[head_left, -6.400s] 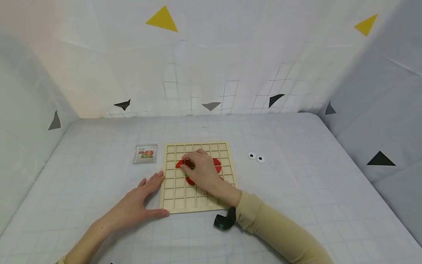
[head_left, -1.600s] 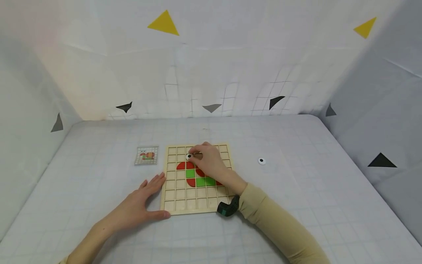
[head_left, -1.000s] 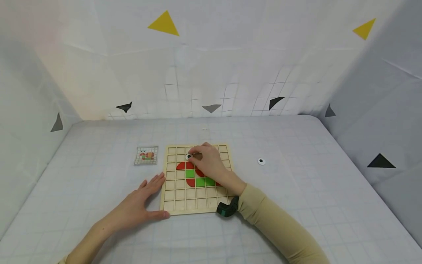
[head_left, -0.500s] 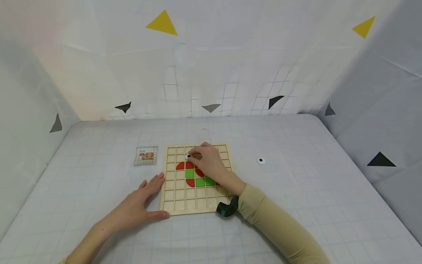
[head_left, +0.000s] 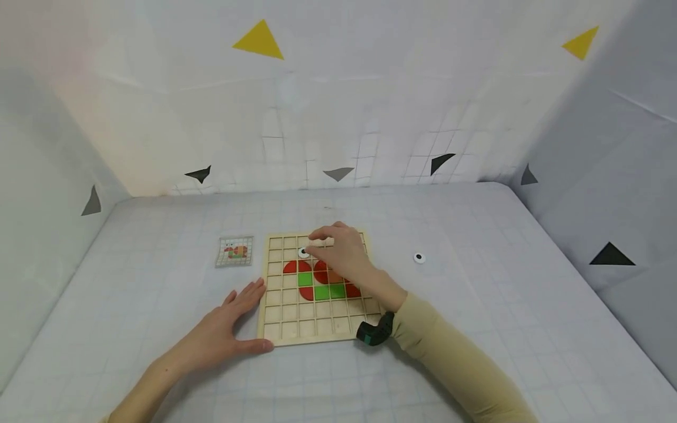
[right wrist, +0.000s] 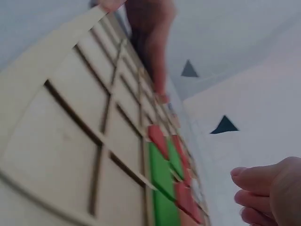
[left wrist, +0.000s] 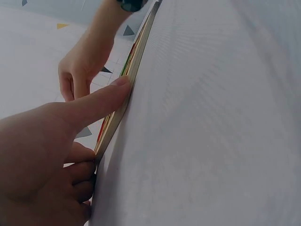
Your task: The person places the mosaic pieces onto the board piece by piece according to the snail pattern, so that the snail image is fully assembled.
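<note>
A wooden grid board [head_left: 289, 330] lies in the middle of the table with red, green and orange tiles set in its cells. My left hand [head_left: 219, 329] is spread at its left edge, the thumb on the near-left corner and the fingertips against the side. My right hand [head_left: 349, 258] hovers over the upper part of the board, its thumb and index finger apart with nothing between them. Just beside the thumb tip, a white eye disc [head_left: 303, 252] sits on the grid above a red tile [head_left: 290, 267]. In the right wrist view the right hand [right wrist: 273, 188] is off the board.
A second eye disc [head_left: 419, 258] lies on the table to the right of the board. A small picture card [head_left: 235, 251] with a coloured animal on a grid lies to the left. A dark wrist device [head_left: 374, 331] hangs by the right cuff, over the board's near-right corner.
One eye disc has gone from the table onto the board. My right hand has just let go of it and drawn slightly right and up. The left hand stays put.
</note>
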`<state>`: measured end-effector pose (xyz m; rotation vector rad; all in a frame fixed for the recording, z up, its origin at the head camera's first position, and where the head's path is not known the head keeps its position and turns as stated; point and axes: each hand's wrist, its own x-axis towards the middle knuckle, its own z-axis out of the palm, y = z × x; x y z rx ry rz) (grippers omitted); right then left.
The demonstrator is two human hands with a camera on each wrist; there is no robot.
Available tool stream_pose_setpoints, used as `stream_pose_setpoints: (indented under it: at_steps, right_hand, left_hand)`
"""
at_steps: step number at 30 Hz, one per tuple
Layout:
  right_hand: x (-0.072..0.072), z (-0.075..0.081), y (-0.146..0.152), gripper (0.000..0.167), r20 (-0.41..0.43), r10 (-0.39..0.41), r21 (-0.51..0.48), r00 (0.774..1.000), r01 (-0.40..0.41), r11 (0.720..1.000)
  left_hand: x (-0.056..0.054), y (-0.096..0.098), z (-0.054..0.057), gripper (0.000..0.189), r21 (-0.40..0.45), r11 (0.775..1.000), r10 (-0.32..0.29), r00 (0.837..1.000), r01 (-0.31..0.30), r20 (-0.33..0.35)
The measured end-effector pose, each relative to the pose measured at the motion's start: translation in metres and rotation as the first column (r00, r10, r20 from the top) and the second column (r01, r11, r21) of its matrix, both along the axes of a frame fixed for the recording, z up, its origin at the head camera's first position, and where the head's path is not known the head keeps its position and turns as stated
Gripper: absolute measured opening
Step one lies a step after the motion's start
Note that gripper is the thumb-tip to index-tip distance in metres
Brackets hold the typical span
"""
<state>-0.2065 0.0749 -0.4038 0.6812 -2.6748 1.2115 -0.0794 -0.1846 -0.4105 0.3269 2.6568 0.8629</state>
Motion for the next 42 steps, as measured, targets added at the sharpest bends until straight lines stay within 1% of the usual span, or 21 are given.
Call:
stream_pose_setpoints:
  at_steps: [3,6,10,15,19,22,24,27,29,31,33,36,42]
  right_hand:
    - [0.004,0.010,0.020,0.027,0.045,-0.022,-0.047,0.999,0.024,0.999]
    - [0.010,0.011,0.045,0.026,0.056,-0.042,-0.047,0.998,0.044,0.998]
    - [0.017,0.004,0.081,0.024,0.061,-0.087,-0.035,0.994,0.090,0.995]
    - [0.023,-0.007,0.125,0.024,0.021,-0.165,-0.014,0.986,0.165,0.986]
    - [0.028,-0.013,0.153,0.024,0.013,-0.215,0.001,0.977,0.215,0.977]
    - [0.031,-0.016,0.169,0.024,0.003,-0.234,0.020,0.972,0.233,0.972]
    - [0.032,-0.020,0.178,0.024,-0.009,-0.247,0.030,0.969,0.247,0.969]
    - [0.032,-0.027,0.189,0.026,-0.075,-0.245,0.035,0.967,0.248,0.968]
    - [0.029,-0.032,0.195,0.028,-0.138,-0.231,0.019,0.963,0.236,0.972]
    - [0.027,-0.037,0.200,0.030,-0.202,-0.201,0.010,0.959,0.207,0.978]
    - [0.025,-0.040,0.202,0.031,-0.239,-0.176,0.003,0.955,0.182,0.983]
    - [0.023,-0.044,0.204,0.031,-0.256,-0.157,0.009,0.954,0.165,0.986]
    - [0.021,-0.046,0.203,0.030,-0.279,-0.161,0.001,0.947,0.168,0.986]
  left_hand:
    - [0.000,0.000,-0.001,0.112,0.002,1.000,-0.005,1.000,0.005,-0.006]
    - [-0.001,0.000,0.000,0.112,0.003,1.000,-0.009,1.000,0.010,-0.023]
    - [0.000,-0.001,0.001,0.111,0.003,1.000,-0.015,0.999,0.015,-0.034]
    - [0.000,0.000,0.000,0.112,0.001,1.000,-0.014,0.999,0.014,-0.030]
    - [0.000,0.000,0.001,0.111,0.004,1.000,-0.012,0.999,0.012,-0.036]
    - [0.000,0.000,0.000,0.111,0.003,1.000,-0.010,0.999,0.010,-0.037]
    - [0.001,0.000,0.000,0.111,0.000,1.000,-0.009,0.999,0.009,-0.035]
    - [0.001,0.000,0.000,0.111,0.011,1.000,-0.009,0.999,0.010,-0.031]
    - [0.001,0.000,0.001,0.111,0.018,1.000,-0.012,0.999,0.013,-0.031]
    - [0.001,-0.001,0.002,0.111,0.026,0.999,-0.017,0.999,0.018,-0.036]
    - [0.002,-0.001,0.002,0.111,0.024,1.000,-0.020,0.999,0.021,-0.039]
    - [0.002,-0.002,0.002,0.111,0.016,1.000,-0.018,0.999,0.019,-0.041]
    - [0.002,-0.002,0.001,0.111,0.010,1.000,-0.021,0.999,0.021,-0.043]
